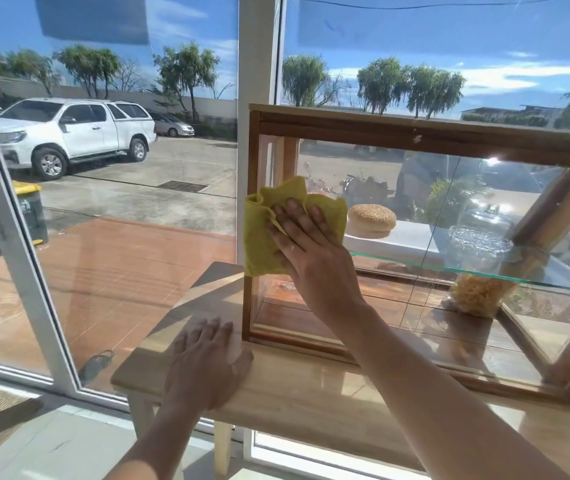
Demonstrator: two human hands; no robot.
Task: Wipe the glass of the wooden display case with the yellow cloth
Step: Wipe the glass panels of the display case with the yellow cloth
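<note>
Yellow cloth (pixel 269 233) covers glass; bun (pixel 371 216), glass dome (pixel 484 223) inside.

Two bare forearms reach in from the bottom edge of the view, each ending in a bare hand, with no sleeve showing on either arm up to where the frame cuts them off. The left hand (pixel 207 362) has nothing on its wrist or fingers: no watch, band, ring or glove shows. The right hand (pixel 306 251) is just as plain, with short, unpainted nails visible on the fingers, and the long forearm behind it shows nothing worn along its whole visible length.
</note>
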